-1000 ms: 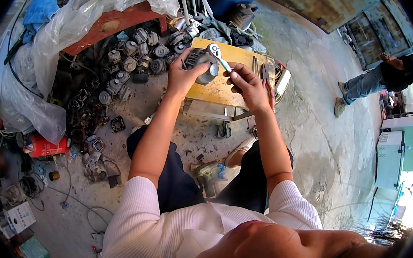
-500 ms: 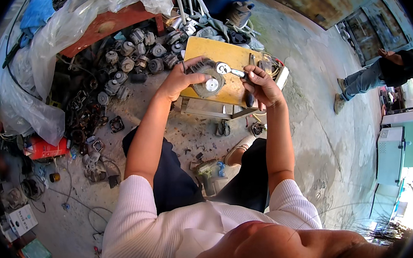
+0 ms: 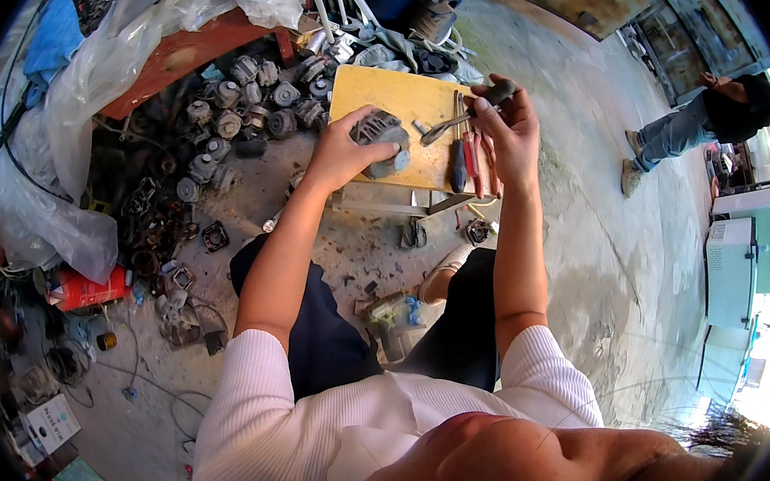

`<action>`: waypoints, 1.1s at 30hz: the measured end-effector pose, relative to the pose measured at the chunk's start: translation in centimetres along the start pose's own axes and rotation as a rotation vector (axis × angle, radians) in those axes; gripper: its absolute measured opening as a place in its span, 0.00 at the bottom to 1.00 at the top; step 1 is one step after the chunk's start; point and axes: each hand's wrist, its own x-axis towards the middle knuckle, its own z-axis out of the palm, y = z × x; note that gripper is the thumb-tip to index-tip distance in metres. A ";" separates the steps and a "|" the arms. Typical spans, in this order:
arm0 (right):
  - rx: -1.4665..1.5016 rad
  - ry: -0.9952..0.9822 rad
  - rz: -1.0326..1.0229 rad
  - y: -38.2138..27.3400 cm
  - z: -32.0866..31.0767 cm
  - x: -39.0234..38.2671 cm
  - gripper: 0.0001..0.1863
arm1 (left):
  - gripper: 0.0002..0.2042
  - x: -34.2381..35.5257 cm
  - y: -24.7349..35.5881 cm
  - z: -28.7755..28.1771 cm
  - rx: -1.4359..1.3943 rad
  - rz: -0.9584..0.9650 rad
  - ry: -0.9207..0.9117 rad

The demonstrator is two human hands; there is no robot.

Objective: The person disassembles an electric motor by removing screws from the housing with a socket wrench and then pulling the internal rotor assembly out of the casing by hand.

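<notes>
My left hand (image 3: 343,156) grips a grey, finned round motor part (image 3: 381,131) from its left side, thumb across the near face. It is held over the left part of a small yellow-topped table (image 3: 375,82). To the right of it, my right hand (image 3: 513,136) is closed around a ratchet wrench (image 3: 436,133). The wrench's metal head points left toward the motor part, apart from it, and its dark handle end sticks up past my fingers. Below that hand, a dark-handled screwdriver (image 3: 458,166) and red-handled pliers (image 3: 487,166) lie at the table's right side.
Many used motors (image 3: 228,123) are heaped on the floor beyond and left of the table. A power tool (image 3: 390,317) lies between my feet. A red container (image 3: 87,287) stands at left, under plastic sheeting (image 3: 90,165). Another person (image 3: 696,126) stands at the right.
The motor part has turned in my left hand, so its finned side now shows. My right hand has tilted the ratchet wrench, with its handle end raised and its head lower.
</notes>
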 end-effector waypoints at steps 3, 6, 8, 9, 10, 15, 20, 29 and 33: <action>-0.184 0.021 -0.167 0.6 -0.7 0.3 0.16 | 0.35 -0.1 0.3 0.5 0.149 -0.013 0.105; -0.420 0.014 -0.253 2.7 -1.2 0.7 0.12 | 0.35 0.1 0.5 0.9 0.145 -0.045 0.192; -0.628 0.039 -0.160 4.2 -1.3 0.6 0.11 | 0.35 0.3 0.7 1.0 0.173 -0.035 0.214; -0.668 0.023 -0.188 4.8 -1.2 0.5 0.10 | 0.35 0.3 0.7 1.0 0.189 -0.035 0.217; -0.764 0.003 -0.242 5.3 -1.1 0.3 0.11 | 0.35 0.3 0.7 1.0 0.203 -0.038 0.220; -1.048 -0.166 -0.234 6.3 -0.6 -1.1 0.12 | 0.35 0.3 0.6 1.2 0.215 -0.005 0.235; -1.220 -0.456 -0.280 6.6 -0.3 -2.4 0.12 | 0.35 0.4 0.0 1.5 0.306 0.056 0.279; -0.980 -0.333 -0.146 5.8 0.8 -2.9 0.19 | 0.34 0.2 -0.7 2.6 0.458 0.159 0.297; -0.727 -0.163 -0.066 6.7 2.9 -2.6 0.17 | 0.34 0.0 -0.9 3.2 0.504 0.177 0.296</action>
